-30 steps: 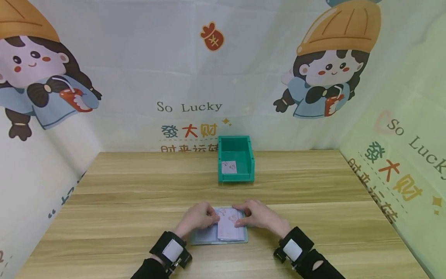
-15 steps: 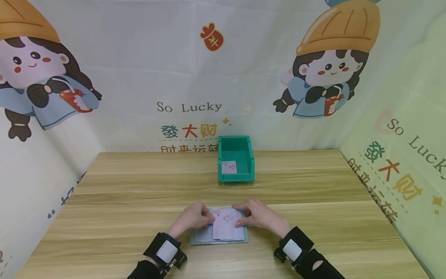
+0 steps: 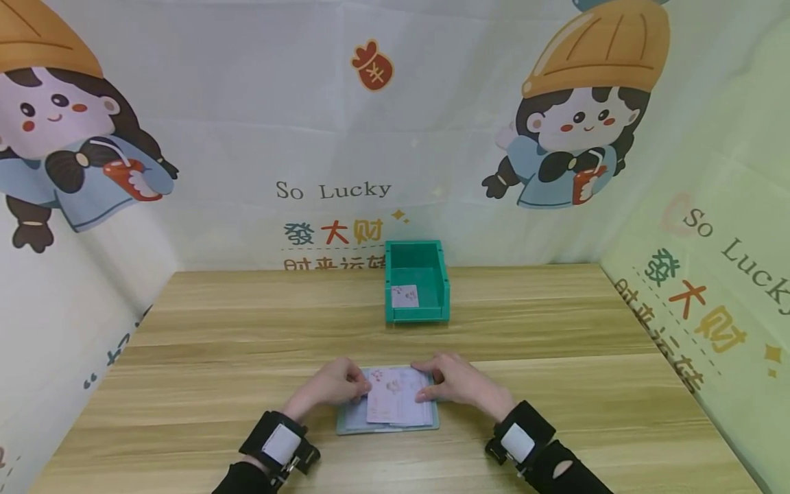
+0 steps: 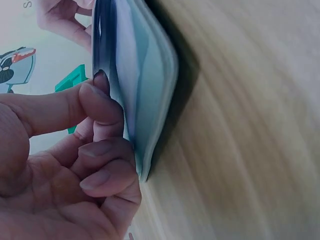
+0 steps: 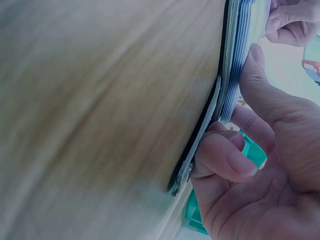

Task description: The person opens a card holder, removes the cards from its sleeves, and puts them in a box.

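Observation:
On the table lies an open pale-blue card album (image 3: 354, 420), its layered leaves (image 5: 239, 60) visible edge-on in the right wrist view. A pinkish card (image 3: 384, 405) with small flower prints lies over its pages. At the card's left edge my left hand (image 3: 330, 385) pinches it between thumb and forefinger, the other fingers curled in. My right hand (image 3: 459, 385) grips the album's right side, its thumb on the pages and its fingers curled at the far edge. Whether the card sits inside a clear sleeve, I cannot tell.
Behind the album stands a green open-front bin (image 3: 417, 314), with another flowered card (image 3: 404, 296) inside it. The wooden table (image 3: 555, 315) meets a printed cloth backdrop (image 3: 247, 123) at the back and sides.
My left hand has moved steadily left, and the pinkish card has slid left with it across the album. My right hand has kept its place.

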{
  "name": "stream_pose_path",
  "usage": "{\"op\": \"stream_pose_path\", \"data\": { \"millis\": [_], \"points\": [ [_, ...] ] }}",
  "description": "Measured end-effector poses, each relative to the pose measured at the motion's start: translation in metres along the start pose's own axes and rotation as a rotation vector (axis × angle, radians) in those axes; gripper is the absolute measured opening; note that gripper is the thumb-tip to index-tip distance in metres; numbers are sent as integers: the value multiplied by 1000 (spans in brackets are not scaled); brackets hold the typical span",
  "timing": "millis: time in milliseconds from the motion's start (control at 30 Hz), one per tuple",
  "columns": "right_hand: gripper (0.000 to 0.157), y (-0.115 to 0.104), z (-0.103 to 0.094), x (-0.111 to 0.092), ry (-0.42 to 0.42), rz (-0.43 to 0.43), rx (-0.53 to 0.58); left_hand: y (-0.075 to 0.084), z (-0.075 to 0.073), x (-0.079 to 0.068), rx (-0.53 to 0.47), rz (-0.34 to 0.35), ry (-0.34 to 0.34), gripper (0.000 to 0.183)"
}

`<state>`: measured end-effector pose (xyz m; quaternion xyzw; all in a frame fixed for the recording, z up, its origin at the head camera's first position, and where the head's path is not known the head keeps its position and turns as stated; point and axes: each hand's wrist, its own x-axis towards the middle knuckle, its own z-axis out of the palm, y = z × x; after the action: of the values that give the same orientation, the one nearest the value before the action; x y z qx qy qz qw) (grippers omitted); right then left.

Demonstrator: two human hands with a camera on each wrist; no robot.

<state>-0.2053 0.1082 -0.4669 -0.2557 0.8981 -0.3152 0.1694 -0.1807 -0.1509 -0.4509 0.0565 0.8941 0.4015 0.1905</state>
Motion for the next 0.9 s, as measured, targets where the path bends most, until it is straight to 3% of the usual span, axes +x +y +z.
{"op": "stream_pose_path", "data": {
  "millis": [233, 533, 800, 900],
  "points": [
    [59, 0, 0, -1, 2, -4, -5, -4, -9, -1, -10, -8, -28, 17],
    [59, 2, 0, 1, -3, -25, -12, -14, -27, -4, -91, 58, -55, 18],
    [64, 3, -3, 1, -4, -78, -56, -10, -23, -1, -104, 102, -33, 21],
    [59, 2, -3, 0, 14, -86, -65, -10, -21, 2, -109, 137, -12, 22]
  ]
}}
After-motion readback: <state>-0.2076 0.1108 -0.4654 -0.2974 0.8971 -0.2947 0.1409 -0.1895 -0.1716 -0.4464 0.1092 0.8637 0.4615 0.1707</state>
